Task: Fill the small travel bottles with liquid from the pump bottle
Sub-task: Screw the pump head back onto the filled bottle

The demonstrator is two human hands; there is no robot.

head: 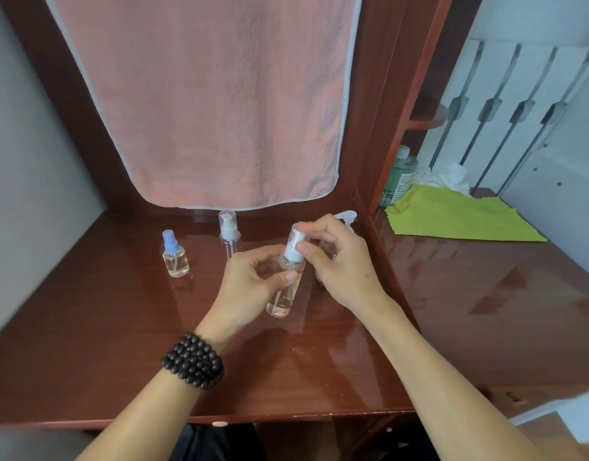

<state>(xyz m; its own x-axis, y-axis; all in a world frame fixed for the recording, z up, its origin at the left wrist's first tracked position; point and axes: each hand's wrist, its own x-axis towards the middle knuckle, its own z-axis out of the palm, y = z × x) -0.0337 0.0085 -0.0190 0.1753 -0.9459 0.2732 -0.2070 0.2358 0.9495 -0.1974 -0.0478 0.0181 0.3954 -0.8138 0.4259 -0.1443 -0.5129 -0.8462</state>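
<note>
Left hand [253, 284]: I grip the travel bottle [284, 287] around its body.
Right hand [339, 261]: I pinch its clear cap [298, 239].
Desk [120, 344]: bottle tilted above it.

Two small bottles [175, 257] [229, 236] are standing on the counter [103, 327] left of the grip, the pump bottle [344, 219] just behind it, a cloth [459, 216] lying far right.

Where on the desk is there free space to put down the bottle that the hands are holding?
The near desk surface, between the front edge and the hands, is bare, as is the strip left of the blue-capped bottle. It is crowded at the back: the white-capped bottle and the pump bottle stand behind the held bottle.
</note>
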